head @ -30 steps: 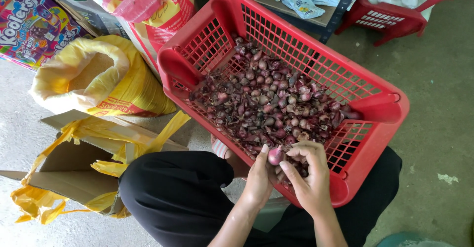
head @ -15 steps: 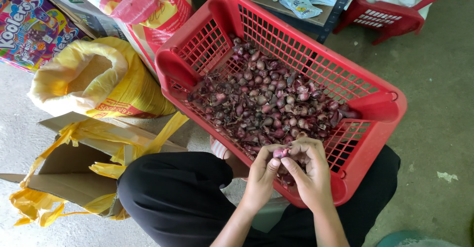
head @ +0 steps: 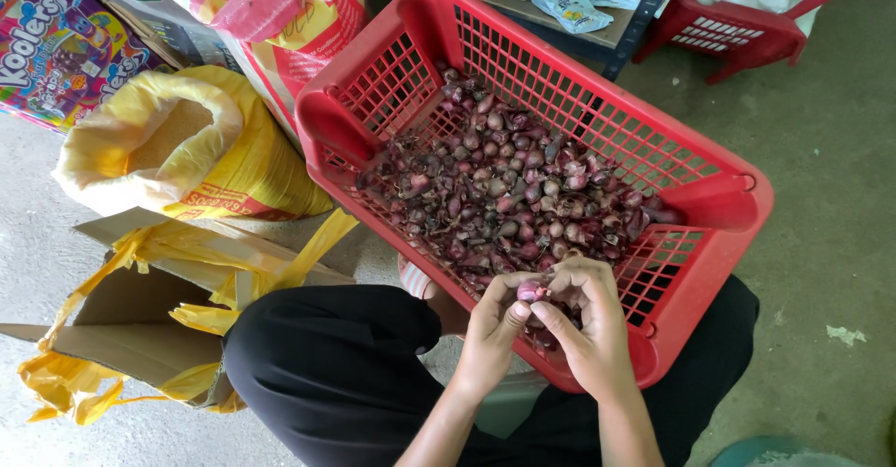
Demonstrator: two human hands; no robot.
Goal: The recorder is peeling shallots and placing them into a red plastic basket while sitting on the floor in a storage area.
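Peeling goes best with the shallot [head: 532, 291] pinched firmly between both hands: the left hand [head: 492, 332] grips it from below while the right hand [head: 586, 316] works its skin with the fingertips. Beyond the knuckles lies the red crate [head: 737, 208] of shallots; keep scraps over it.

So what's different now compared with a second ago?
Very little. Both hands, left hand and right hand, keep working the same small shallot over the near edge of the red basket; the fingers have closed around it a bit more. The basket, yellow sack and cardboard box have not moved.
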